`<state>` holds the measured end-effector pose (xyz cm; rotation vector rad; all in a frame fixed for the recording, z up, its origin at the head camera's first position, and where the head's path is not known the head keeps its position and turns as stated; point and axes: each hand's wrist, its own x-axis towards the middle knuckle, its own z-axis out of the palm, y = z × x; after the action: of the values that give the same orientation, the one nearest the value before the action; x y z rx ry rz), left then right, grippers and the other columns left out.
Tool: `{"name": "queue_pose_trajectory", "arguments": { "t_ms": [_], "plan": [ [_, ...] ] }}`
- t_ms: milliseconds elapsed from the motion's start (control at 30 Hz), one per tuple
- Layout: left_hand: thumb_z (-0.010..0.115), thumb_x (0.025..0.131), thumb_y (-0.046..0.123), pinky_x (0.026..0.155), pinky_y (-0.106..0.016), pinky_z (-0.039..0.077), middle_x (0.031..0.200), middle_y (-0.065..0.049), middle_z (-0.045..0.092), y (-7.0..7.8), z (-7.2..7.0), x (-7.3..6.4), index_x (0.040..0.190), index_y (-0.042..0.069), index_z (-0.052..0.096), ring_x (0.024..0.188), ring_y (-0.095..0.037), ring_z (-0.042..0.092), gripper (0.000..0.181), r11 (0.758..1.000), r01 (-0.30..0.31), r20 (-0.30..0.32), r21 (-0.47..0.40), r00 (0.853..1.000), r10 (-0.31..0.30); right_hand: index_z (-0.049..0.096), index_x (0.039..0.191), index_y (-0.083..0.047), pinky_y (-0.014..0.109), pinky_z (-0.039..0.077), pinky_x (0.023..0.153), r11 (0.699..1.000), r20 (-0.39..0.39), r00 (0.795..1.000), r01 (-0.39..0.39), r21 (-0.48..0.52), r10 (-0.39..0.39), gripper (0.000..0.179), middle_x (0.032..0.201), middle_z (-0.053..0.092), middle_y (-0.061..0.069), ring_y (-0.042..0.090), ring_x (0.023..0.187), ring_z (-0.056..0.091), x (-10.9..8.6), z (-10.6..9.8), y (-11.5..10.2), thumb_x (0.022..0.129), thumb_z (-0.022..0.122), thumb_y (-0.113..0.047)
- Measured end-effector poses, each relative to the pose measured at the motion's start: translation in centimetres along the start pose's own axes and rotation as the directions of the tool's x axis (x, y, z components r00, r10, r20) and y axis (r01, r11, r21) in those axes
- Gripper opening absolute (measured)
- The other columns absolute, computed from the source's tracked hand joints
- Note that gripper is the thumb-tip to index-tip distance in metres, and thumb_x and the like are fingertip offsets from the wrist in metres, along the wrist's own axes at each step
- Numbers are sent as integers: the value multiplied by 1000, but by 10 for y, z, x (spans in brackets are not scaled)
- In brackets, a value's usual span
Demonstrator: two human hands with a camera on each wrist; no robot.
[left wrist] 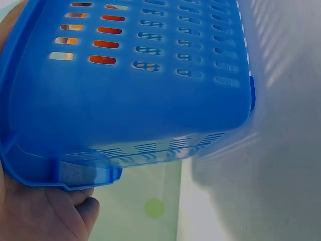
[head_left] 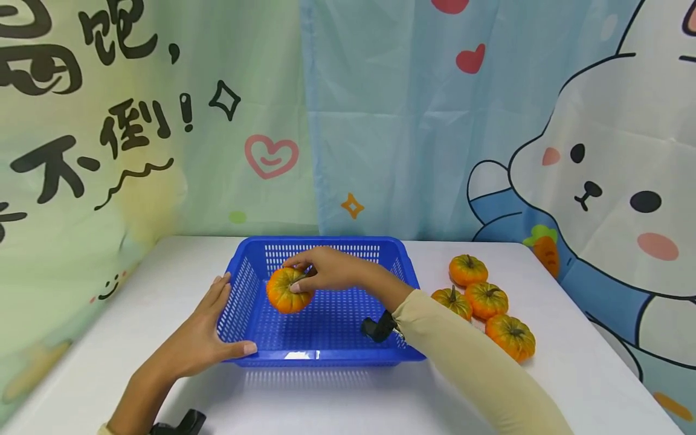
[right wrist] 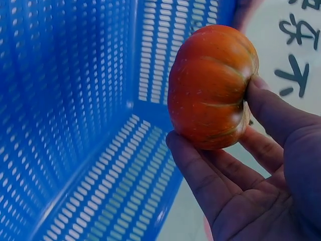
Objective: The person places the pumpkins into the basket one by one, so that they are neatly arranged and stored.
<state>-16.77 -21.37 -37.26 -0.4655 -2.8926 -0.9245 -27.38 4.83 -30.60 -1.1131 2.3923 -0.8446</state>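
My right hand holds a small orange pumpkin by its top, thumb near the stem, above the left part of a blue plastic basket. The right wrist view shows the pumpkin pinched between the thumb and fingers of that hand, with the perforated basket walls beside it. At the basket's near left corner, my left hand grips the rim, its fingers along the left side and its thumb at the front edge. Part of this hand shows against the rim in the left wrist view.
Several more small pumpkins lie grouped on the white table, right of the basket. One is partly hidden by my right sleeve. A printed curtain hangs behind the table.
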Motion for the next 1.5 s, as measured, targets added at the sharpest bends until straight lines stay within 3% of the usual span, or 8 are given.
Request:
{"name": "queue_pose_trajectory", "arguments": {
  "t_ms": [167,400,700,900,1033,1300,1500],
  "plan": [
    [76,73,55,102,-72,19,161,-18,2,-2,1,0,154,-2,11,146,-40,3,119,1000,-2,-2,7,1000,2,56,137,-10,20,53,78,999,69,997,33,-25,-31,45,119,64,5,19,105,63,8,11,-9,94,67,-16],
    [74,75,57,103,-71,19,161,-17,3,-2,0,0,154,-3,11,146,-40,3,118,1000,-12,2,16,1000,12,55,138,-9,20,47,88,986,147,988,64,-155,-41,47,125,63,4,14,106,60,20,21,-17,94,67,-20],
    [75,76,53,103,-71,19,162,-15,2,-3,0,1,153,-5,12,146,-38,2,115,999,-27,-1,21,1000,27,58,135,-10,22,49,89,984,197,980,68,-162,-35,47,125,63,3,14,112,60,38,29,-19,92,69,-23],
    [75,76,55,104,-71,18,162,-15,2,-3,0,2,153,-5,11,147,-36,1,116,999,-35,1,19,999,35,60,133,-10,20,50,84,986,238,971,51,-159,-11,46,122,65,4,13,108,62,47,33,-20,91,71,-24],
    [76,76,53,105,-69,18,162,-15,2,-4,0,3,153,-6,11,147,-36,1,116,998,-59,-3,11,998,59,59,133,-7,19,51,81,988,289,957,45,-150,0,46,119,67,5,13,103,64,52,36,-21,91,70,-22],
    [76,75,53,106,-68,18,162,-15,3,-4,1,4,153,-5,11,147,-35,1,117,998,-55,-1,-3,998,55,58,134,-6,22,53,80,990,415,908,-2,-142,61,44,116,65,3,14,100,64,58,45,-23,93,67,-21],
    [76,76,52,106,-68,18,162,-14,1,-5,1,1,153,-5,10,147,-36,1,117,999,-47,-1,-5,999,47,56,135,-7,21,52,83,987,425,902,-10,-162,79,47,119,64,2,14,103,62,63,50,-21,92,68,-23]
  ]
}}
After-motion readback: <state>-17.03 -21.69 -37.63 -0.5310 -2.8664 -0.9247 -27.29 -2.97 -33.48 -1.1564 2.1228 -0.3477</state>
